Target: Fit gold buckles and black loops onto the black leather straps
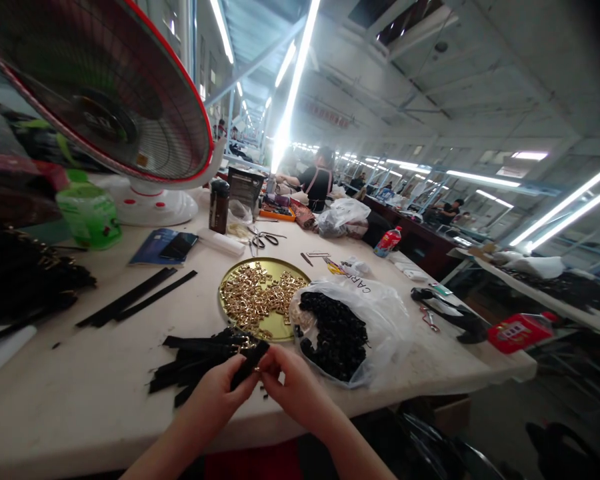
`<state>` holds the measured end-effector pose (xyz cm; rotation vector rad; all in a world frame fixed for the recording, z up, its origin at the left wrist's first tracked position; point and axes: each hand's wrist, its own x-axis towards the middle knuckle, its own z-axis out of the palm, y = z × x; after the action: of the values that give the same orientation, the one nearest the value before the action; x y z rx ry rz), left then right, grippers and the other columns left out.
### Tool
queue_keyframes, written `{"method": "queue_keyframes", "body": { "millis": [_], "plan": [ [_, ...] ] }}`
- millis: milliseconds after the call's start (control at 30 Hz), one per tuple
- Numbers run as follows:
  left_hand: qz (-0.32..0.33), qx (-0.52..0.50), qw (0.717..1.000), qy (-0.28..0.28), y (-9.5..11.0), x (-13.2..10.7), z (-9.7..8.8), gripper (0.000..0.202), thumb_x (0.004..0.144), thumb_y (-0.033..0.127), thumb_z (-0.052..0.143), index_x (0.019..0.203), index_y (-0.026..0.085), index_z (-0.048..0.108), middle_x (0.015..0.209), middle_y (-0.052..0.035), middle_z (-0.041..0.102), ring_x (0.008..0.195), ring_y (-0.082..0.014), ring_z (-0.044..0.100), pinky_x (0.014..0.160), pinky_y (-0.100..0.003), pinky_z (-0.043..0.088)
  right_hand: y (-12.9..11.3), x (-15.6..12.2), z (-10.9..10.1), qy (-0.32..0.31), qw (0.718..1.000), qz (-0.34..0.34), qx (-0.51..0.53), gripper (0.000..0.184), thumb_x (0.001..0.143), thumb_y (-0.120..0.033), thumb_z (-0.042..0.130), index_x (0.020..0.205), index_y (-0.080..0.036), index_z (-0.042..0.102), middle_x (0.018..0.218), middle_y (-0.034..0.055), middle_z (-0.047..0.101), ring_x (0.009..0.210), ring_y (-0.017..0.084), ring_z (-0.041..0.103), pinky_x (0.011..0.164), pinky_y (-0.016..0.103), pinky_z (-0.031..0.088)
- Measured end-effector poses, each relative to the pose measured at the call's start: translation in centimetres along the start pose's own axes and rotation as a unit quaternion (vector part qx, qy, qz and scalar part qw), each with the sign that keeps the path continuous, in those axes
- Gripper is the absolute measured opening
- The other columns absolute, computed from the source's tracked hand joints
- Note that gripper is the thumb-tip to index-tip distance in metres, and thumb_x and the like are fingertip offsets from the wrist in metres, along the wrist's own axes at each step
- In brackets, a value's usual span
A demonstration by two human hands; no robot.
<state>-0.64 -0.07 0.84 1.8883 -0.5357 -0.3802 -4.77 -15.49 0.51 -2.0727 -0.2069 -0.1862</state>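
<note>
My left hand (225, 385) is closed around a black strap (251, 364) near the table's front edge. Against the strap's end my right hand (287, 381) pinches a small gold metal piece, partly hidden by the fingers. Just beyond both hands lies a round gold tray (263, 263) heaped with small gold buckles (250, 293). A pile of black straps (193, 360), some with gold fittings, rests beside my left hand. To the right, a clear plastic bag (387, 320) lies open around many small black pieces (337, 337).
A red-rimmed fan (130, 100) stands at the left back near a green jug (87, 210). Scissors (265, 238), a dark bottle (219, 205) and a blue booklet (153, 248) lie behind the tray. Red bottles (389, 241) stand rightward. A person (317, 180) sits farther back.
</note>
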Motion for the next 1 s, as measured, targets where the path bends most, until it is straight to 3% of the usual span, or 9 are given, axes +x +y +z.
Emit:
{"method": "queue_keyframes", "body": {
  "millis": [133, 267, 433, 533, 600, 700, 833, 933, 1000],
  "plan": [
    [-0.078, -0.085, 0.993, 0.015, 0.6, -0.5, 0.6, 0.034, 0.071, 0.051, 0.051, 0.070, 0.017, 0.055, 0.047, 0.0079, 0.045, 0.038, -0.0086, 0.038, 0.038, -0.019, 0.029, 0.0, -1.1, 1.0, 0.079, 0.995, 0.017, 0.063, 0.043, 0.071, -0.010, 0.052, 0.112, -0.023, 0.048, 0.093, 0.0027, 0.058, 0.063, 0.011, 0.051, 0.059, 0.025, 0.043],
    [-0.119, -0.163, 0.979, 0.021, 1.1, -0.8, 1.0, 0.040, 0.065, 0.056, 0.054, 0.072, 0.017, 0.054, 0.043, 0.0106, 0.039, 0.034, -0.0058, 0.032, 0.035, -0.017, 0.023, 0.4, -1.8, 1.9, 0.076, 0.991, 0.020, 0.105, 0.054, 0.071, -0.011, 0.055, 0.121, -0.025, 0.040, 0.095, 0.0026, 0.055, 0.066, 0.011, 0.049, 0.061, 0.025, 0.042],
    [-0.085, -0.087, 0.992, 0.035, 0.8, -1.1, 0.9, 0.037, 0.069, 0.055, 0.051, 0.070, 0.018, 0.055, 0.047, 0.0076, 0.046, 0.037, -0.0091, 0.039, 0.037, -0.019, 0.029, 1.2, -1.8, 2.4, 0.035, 0.971, 0.064, 0.227, 0.038, 0.073, -0.022, 0.058, 0.110, -0.021, 0.049, 0.071, -0.0017, 0.053, 0.062, 0.012, 0.049, 0.059, 0.026, 0.039],
    [-0.017, -0.019, 0.999, 0.038, 0.3, -1.0, 0.6, 0.031, 0.074, 0.048, 0.050, 0.077, 0.019, 0.059, 0.062, 0.0014, 0.059, 0.056, -0.0155, 0.053, 0.051, -0.023, 0.039, 1.1, -1.9, 2.3, -0.026, 0.933, 0.103, 0.344, 0.042, 0.068, -0.026, 0.064, 0.109, -0.022, 0.051, 0.069, -0.0028, 0.052, 0.059, 0.010, 0.048, 0.055, 0.023, 0.036],
    [-0.004, 0.004, 0.999, 0.031, 0.0, -0.8, 0.5, 0.030, 0.076, 0.045, 0.047, 0.080, 0.019, 0.060, 0.065, 0.0001, 0.061, 0.063, -0.0180, 0.055, 0.058, -0.024, 0.041, 1.0, -2.1, 2.3, -0.048, 0.926, 0.106, 0.360, 0.049, 0.067, -0.022, 0.064, 0.113, -0.024, 0.049, 0.073, -0.0028, 0.053, 0.059, 0.009, 0.048, 0.055, 0.022, 0.036],
    [-0.037, 0.023, 0.999, 0.017, -0.6, -0.5, 0.6, 0.032, 0.076, 0.047, 0.045, 0.074, 0.018, 0.058, 0.053, 0.0031, 0.053, 0.054, -0.0169, 0.051, 0.052, -0.024, 0.038, 1.5, -2.5, 2.5, -0.008, 0.957, 0.099, 0.274, 0.049, 0.067, -0.016, 0.062, 0.114, -0.025, 0.051, 0.079, -0.0011, 0.057, 0.067, 0.012, 0.052, 0.063, 0.025, 0.040],
    [-0.084, 0.008, 0.996, -0.036, -1.2, -0.4, 0.9, 0.034, 0.076, 0.050, 0.043, 0.070, 0.018, 0.053, 0.047, 0.0072, 0.043, 0.044, -0.0134, 0.045, 0.045, -0.022, 0.032, 2.6, -2.6, 2.8, 0.054, 0.984, 0.097, 0.137, 0.031, 0.066, -0.016, 0.063, 0.097, -0.021, 0.063, 0.074, -0.0001, 0.060, 0.066, 0.014, 0.052, 0.063, 0.027, 0.041],
    [-0.065, 0.012, 0.996, -0.054, -1.2, -0.5, 0.9, 0.031, 0.075, 0.048, 0.046, 0.067, 0.019, 0.050, 0.048, 0.0072, 0.044, 0.047, -0.0132, 0.045, 0.048, -0.022, 0.033, 2.8, -2.4, 2.8, 0.070, 0.970, 0.112, 0.201, 0.023, 0.063, -0.016, 0.066, 0.085, -0.020, 0.066, 0.073, -0.0001, 0.060, 0.065, 0.013, 0.052, 0.062, 0.026, 0.041],
    [-0.045, 0.012, 0.998, -0.052, -1.2, -0.8, 1.0, 0.030, 0.078, 0.047, 0.042, 0.064, 0.020, 0.047, 0.050, 0.0066, 0.045, 0.049, -0.0133, 0.045, 0.049, -0.022, 0.033, 2.6, -2.4, 2.7, 0.088, 0.940, 0.148, 0.294, 0.019, 0.061, -0.019, 0.069, 0.079, -0.018, 0.066, 0.070, -0.0006, 0.061, 0.063, 0.012, 0.053, 0.062, 0.026, 0.041]
  ]
}}
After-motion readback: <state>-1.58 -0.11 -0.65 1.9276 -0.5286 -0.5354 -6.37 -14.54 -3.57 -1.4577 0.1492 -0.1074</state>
